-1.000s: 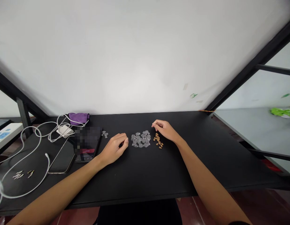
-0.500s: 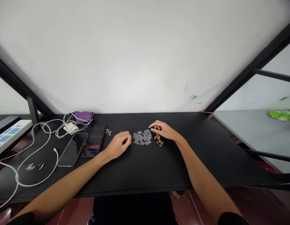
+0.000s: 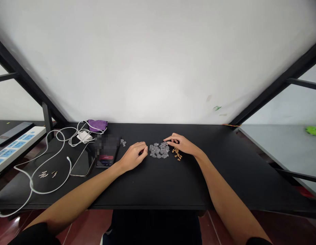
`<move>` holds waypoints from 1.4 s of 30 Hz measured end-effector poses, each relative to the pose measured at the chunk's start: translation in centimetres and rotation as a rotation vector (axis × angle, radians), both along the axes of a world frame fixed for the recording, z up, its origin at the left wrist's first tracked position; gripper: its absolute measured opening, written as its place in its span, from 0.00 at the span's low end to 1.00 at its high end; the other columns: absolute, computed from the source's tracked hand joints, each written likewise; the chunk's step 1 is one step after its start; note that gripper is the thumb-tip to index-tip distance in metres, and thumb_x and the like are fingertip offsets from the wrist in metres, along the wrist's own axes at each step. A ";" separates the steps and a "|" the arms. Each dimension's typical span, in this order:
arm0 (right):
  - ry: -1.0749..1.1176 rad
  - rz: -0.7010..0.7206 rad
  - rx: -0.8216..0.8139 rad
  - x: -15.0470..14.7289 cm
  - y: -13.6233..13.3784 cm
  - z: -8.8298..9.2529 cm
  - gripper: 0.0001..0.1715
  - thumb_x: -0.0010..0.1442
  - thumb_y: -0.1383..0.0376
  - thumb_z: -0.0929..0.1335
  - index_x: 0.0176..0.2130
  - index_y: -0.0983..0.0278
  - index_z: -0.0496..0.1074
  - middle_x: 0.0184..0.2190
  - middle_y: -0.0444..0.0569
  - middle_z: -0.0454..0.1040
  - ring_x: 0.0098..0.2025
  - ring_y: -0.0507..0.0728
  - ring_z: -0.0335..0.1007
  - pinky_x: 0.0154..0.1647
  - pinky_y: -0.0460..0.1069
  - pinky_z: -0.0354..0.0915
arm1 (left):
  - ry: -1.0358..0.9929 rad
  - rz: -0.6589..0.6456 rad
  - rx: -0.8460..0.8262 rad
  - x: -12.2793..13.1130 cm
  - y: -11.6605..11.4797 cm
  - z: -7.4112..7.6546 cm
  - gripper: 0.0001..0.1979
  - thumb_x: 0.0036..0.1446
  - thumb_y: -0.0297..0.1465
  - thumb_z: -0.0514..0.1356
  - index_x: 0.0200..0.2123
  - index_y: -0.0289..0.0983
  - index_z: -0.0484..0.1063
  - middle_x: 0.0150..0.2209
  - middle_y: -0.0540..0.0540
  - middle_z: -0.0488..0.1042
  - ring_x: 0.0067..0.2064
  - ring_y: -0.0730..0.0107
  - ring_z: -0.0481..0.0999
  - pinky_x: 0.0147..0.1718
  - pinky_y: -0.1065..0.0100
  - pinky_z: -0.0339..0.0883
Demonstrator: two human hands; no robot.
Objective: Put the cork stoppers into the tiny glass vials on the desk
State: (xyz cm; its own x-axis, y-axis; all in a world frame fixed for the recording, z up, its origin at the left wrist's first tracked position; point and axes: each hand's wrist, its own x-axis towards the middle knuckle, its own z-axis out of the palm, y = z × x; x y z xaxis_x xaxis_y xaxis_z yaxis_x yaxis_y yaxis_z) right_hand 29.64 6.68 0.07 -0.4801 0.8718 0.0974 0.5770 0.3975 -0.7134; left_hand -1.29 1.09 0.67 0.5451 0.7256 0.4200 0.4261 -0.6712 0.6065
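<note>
Black surface (image 3: 158,190) is carrying brown bits (image 3: 178,156); right hand (image 3: 182,144), grip parted, seemingly empty, is hovering at clear pieces (image 3: 158,149); its lowered palm could scatter both; left hand (image 3: 135,156) curled, unreadable.

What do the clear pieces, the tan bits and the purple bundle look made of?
Clear pieces: probably glossy plastic, as they are see-through with bright highlights; glass isn't ruled out.
Tan bits: opaque and dull-looking; too small to tell the material.
Purple bundle: likely matte fabric, judging by its soft, uneven folds.
</note>
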 end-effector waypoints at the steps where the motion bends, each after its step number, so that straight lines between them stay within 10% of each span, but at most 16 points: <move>1: 0.000 0.004 -0.009 0.0 -0.1 0.1 0.23 0.68 0.46 0.66 0.53 0.54 0.80 0.34 0.44 0.60 0.33 0.55 0.58 0.38 0.51 0.60 | 0.004 0.001 0.002 0.0 0.0 0.0 0.18 0.74 0.31 0.47 0.28 0.38 0.60 0.29 0.50 0.64 0.33 0.69 0.65 0.39 0.65 0.59; 28: 0.091 -0.076 0.029 -0.8 -0.4 1.2 0.26 0.60 0.43 0.72 0.43 0.62 0.79 0.36 0.52 0.79 0.33 0.57 0.67 0.34 0.53 0.63 | 0.022 0.018 0.067 0.2 -0.4 0.1 0.15 0.73 0.30 0.50 0.30 0.38 0.65 0.30 0.50 0.66 0.32 0.70 0.66 0.38 0.66 0.62; 35: 0.223 0.121 -0.116 -4.7 -3.4 3.5 0.19 0.63 0.51 0.73 0.46 0.61 0.76 0.39 0.51 0.78 0.41 0.59 0.73 0.44 0.54 0.69 | 0.000 -0.029 0.170 0.5 -1.1 0.0 0.15 0.70 0.34 0.59 0.58 0.42 0.68 0.48 0.44 0.71 0.38 0.70 0.74 0.40 0.68 0.70; 42: 0.318 0.237 -0.195 -6.7 -4.7 3.7 0.16 0.62 0.56 0.74 0.45 0.60 0.72 0.39 0.48 0.77 0.41 0.57 0.75 0.47 0.55 0.70 | -0.031 -0.096 0.187 0.7 -0.8 -0.7 0.11 0.70 0.32 0.59 0.54 0.41 0.72 0.47 0.44 0.75 0.44 0.67 0.77 0.46 0.64 0.71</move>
State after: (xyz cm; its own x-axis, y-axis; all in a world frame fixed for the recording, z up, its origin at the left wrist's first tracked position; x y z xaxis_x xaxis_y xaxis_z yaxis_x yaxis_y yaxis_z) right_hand 22.94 2.00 3.72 -0.6417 0.7579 0.1172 0.2260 0.3329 -0.9155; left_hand -0.56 0.33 -0.01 0.5923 0.5788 0.5605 0.3382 -0.8100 0.4790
